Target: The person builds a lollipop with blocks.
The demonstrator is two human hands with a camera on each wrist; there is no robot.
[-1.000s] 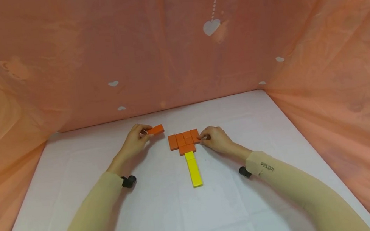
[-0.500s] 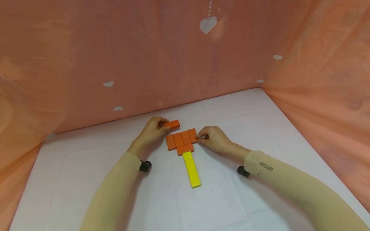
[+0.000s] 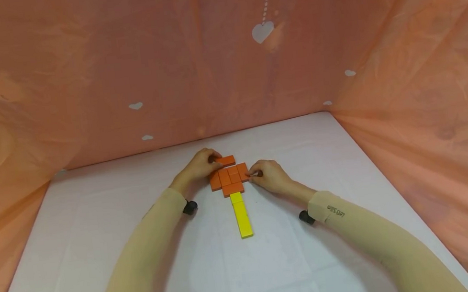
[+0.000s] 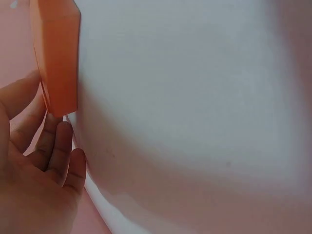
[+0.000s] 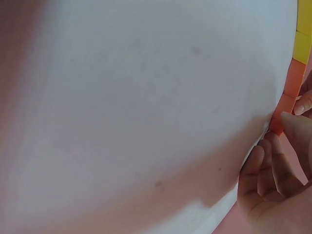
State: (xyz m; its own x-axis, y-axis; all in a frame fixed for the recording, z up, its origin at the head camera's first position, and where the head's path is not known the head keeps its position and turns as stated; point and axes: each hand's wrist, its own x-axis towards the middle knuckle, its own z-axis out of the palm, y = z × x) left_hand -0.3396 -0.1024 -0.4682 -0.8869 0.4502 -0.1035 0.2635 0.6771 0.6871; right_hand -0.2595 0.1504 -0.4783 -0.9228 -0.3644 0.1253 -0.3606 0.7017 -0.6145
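Observation:
An orange rectangular block (image 3: 226,160) is pinched at its left end by my left hand (image 3: 199,166), just beyond a flat group of orange blocks (image 3: 232,189). In the left wrist view the thumb and fingers meet the near end of this block (image 4: 58,63). My right hand (image 3: 273,175) pinches the outer edge of the group's rightmost orange block (image 3: 242,170). The right wrist view has its thumb on that block and the other fingers curled beside it. Below the group, a short yellow block (image 3: 236,197) and a long yellow block (image 3: 243,221) run toward me in line.
The blocks lie on a white-covered table (image 3: 316,262), whose back edge runs close behind the hands. A pink curtain (image 3: 208,72) with white hearts hangs around the back and sides. Small black cameras sit under the left sleeve (image 3: 142,253) and right sleeve (image 3: 374,231).
My left hand has carried its orange block rightward, from left of the group to along its far edge. The right hand has stayed at the group's right side.

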